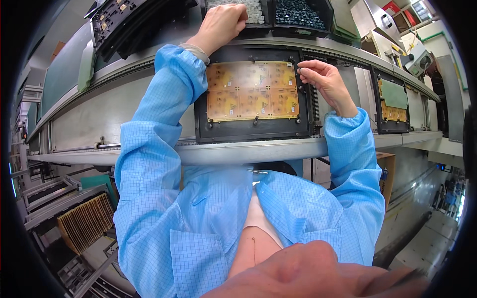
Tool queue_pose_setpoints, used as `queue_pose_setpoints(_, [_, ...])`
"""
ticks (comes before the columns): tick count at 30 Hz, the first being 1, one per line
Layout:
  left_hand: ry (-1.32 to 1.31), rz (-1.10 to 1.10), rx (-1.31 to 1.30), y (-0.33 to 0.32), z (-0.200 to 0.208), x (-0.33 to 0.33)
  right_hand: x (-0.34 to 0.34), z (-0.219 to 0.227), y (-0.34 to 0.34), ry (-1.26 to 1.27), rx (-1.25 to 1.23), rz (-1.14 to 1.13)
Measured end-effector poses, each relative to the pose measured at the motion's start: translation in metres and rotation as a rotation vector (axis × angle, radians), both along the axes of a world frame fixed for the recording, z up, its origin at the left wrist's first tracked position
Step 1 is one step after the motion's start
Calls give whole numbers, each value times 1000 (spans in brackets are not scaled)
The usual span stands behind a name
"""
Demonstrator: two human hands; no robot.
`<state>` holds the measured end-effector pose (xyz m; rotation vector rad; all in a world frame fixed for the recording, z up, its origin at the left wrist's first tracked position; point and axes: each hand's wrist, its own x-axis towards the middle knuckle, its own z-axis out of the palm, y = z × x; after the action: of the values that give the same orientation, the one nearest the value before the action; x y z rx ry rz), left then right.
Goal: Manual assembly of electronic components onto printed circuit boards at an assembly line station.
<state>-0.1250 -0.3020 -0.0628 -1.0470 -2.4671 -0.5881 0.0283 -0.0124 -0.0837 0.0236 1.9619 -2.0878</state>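
My left hand (221,27) is at the edge of a dark bin of small whitish, see-through parts (255,12). Its fingers are curled closed, and whatever they hold is hidden. Over the upper right corner of a yellow-orange circuit board panel (252,102), my right hand (323,82) is closed in a pinch. A tiny dark spot shows at its fingertips, too small to name. The panel lies in a black frame (253,133), with small dark clips or knobs along its edges.
A bin of dark bluish small parts (300,15) stands right of the whitish ones. On the conveyor rail (258,150), another framed board sits at right under a green sheet (394,94). A black tray (131,22) is at upper left; a rack of upright brown boards (87,223) stands lower left.
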Motion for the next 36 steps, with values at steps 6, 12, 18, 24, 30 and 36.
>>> queue_pose_setpoints(6, [-55,4,165,11,8,1,-9,10,5,205,321,51])
queue_pose_setpoints(12, [-15,-118,437,8,10,7,-9,19,-4,320,547,26])
queue_pose_setpoints(18, [-248,17,334,-4,29,53,4,23,-18,379,713,131])
queue_pose_setpoints(24, [-436,-58,429,-13,11,88,3,14,-21,770,1015,246])
queue_pose_setpoints(30, [-621,-121,426,-5,3,121,6,25,-19,463,840,118])
queue_pose_setpoints(36, [-672,-142,478,-1,-1,126,-3,25,4,773,1147,43])
